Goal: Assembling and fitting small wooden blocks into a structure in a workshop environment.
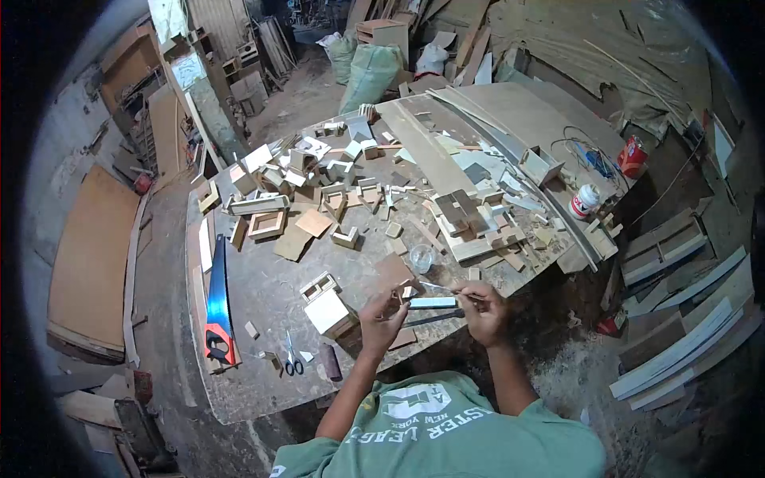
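Near the table's front edge, my left hand (382, 320) has its fingers pinched round a small pale wooden piece (409, 292). A thin stick-like tool (434, 286), perhaps a brush, is gripped in my right hand (484, 315), its tip pointing left toward that piece. Between the hands is a short whitish-blue block (433, 303); a dark slender bar (430, 319) lies just below it. Beyond them stand a clear plastic cup (422, 258) and a flat brown board (392, 272). A small white-topped wooden box (327, 312) is left of my left hand.
At left lie a blue-bladed handsaw (217, 299), scissors (293, 358) and a dark cylinder (330, 362). Small wooden boxes and offcuts (267, 224) crowd the table's far side. At right are a long metal strip (510, 159), a white bottle (584, 201) and a red can (632, 156).
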Demonstrator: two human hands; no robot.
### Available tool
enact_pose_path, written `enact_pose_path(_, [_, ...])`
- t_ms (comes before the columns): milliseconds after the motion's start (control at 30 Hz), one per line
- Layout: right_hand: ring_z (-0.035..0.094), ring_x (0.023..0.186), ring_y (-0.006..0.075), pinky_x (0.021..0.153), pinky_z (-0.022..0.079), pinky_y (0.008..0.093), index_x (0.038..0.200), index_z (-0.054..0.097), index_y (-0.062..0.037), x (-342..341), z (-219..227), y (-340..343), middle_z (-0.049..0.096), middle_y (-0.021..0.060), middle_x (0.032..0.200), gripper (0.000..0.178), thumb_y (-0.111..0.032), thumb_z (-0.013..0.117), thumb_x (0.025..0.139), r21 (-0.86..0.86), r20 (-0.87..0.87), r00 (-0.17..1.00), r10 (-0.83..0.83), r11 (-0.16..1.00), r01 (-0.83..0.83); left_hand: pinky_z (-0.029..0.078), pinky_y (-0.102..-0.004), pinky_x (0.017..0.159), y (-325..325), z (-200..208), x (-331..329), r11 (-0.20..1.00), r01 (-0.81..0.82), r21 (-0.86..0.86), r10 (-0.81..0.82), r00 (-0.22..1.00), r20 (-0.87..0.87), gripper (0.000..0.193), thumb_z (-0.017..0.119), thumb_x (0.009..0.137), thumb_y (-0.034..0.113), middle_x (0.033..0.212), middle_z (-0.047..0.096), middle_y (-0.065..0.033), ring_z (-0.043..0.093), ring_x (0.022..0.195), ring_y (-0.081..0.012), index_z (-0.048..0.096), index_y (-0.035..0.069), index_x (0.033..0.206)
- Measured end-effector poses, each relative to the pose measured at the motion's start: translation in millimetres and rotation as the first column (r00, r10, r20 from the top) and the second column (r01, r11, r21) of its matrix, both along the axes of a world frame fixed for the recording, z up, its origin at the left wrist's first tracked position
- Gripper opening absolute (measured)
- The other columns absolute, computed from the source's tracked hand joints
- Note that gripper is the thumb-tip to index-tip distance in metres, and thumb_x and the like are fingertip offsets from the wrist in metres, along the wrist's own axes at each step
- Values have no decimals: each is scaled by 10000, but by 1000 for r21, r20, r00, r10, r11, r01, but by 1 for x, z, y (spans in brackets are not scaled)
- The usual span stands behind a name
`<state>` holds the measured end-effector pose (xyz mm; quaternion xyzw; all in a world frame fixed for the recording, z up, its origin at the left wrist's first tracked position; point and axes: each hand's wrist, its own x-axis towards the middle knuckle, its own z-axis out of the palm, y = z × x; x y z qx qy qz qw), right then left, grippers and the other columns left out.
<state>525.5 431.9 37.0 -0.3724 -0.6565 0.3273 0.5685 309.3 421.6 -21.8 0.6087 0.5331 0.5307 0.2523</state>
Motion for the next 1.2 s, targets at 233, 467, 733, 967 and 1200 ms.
enact_pose_path(233, [659, 924, 309, 820, 523, 380, 958, 559, -20, -12, 25, -5, 664, 165, 985, 232, 106, 613, 771, 237, 209, 976, 64, 965, -114, 482, -353, 639, -1, 8, 6, 993, -56, 102, 74, 981, -182, 499, 771, 706, 45, 769, 586, -99, 596, 710, -256, 618, 67, 1180])
enact_pose_path(467, [652, 942, 325, 824, 517, 397, 951, 566, -18, -10, 26, -8, 656, 164, 998, 231, 90, 611, 751, 209, 225, 967, 123, 963, -171, 492, -352, 638, 0, 8, 7, 993, -60, 97, 79, 976, -203, 481, 780, 695, 40, 807, 598, -103, 605, 725, -251, 636, 69, 1153])
enact_pose_path(733, [665, 916, 252, 796, 526, 332, 967, 562, -6, -7, 15, -17, 670, 141, 958, 159, 59, 606, 829, 90, 45, 996, -72, 994, 68, 500, -281, 670, 6, -6, 9, 985, -75, -158, 88, 993, 76, 428, 779, 756, 69, 882, 664, -64, 628, 770, -128, 626, 26, 1154])
enact_pose_path(967, [610, 870, 190, 758, 550, 312, 1016, 448, -31, -17, -18, -8, 585, 149, 1010, 217, 38, 591, 869, -23, -298, 932, -205, 978, 207, 468, -202, 648, 7, -14, 19, 964, 41, -262, 100, 858, 504, 391, 776, 773, 29, 795, 660, -35, 597, 721, -69, 564, -30, 1097])
enact_pose_path(1200, [590, 834, 168, 757, 522, 298, 991, 443, -33, -19, -32, -13, 576, 127, 977, 191, 16, 587, 876, 19, -92, 963, -255, 966, 257, 496, -225, 642, 4, -10, 27, 970, 9, -244, 101, 895, 434, 371, 784, 754, 8, 795, 644, -58, 622, 719, -92, 513, 5, 1007])
